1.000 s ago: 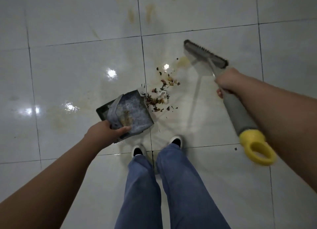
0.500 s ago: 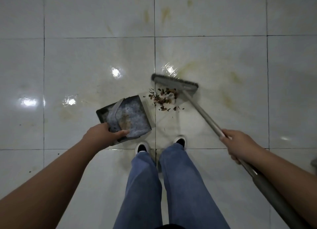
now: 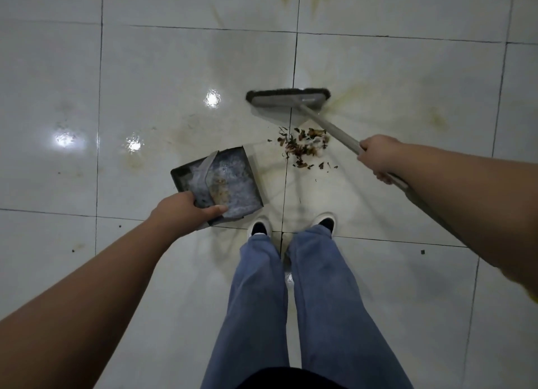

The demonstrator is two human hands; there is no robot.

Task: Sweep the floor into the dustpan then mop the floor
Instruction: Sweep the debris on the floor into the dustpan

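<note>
From the head camera I look straight down on a glossy floor of large pale square tiles (image 3: 163,76), split by thin dark grout lines and marked with yellowish streaks and bright glints of reflected light.

My left hand (image 3: 186,211) sits at about eight o'clock from centre, fingers curled over the near edge of a dark, flat, rectangular dustpan (image 3: 217,181) with the thumb laid along its inner face. The pan has a low raised rim, and its bed shows a grey, dusty film with a brownish smear; a pale grey strip crosses it diagonally. It lies low to the tiles, its open side facing two o'clock.

Toward that side, just apart from the pan, lies a loose scatter of dry brown and dark flakes, the pile of debris (image 3: 302,148), straddling a grout line.

My right hand (image 3: 375,157) at three o'clock is wrapped round the slim grey metal-looking handle of a broom (image 3: 288,98), whose long, narrow grey head with a dark bristle fringe sits beyond the debris at one o'clock.

At six o'clock, blue denim trouser legs (image 3: 291,301) fall to white-toed shoes (image 3: 259,228).
</note>
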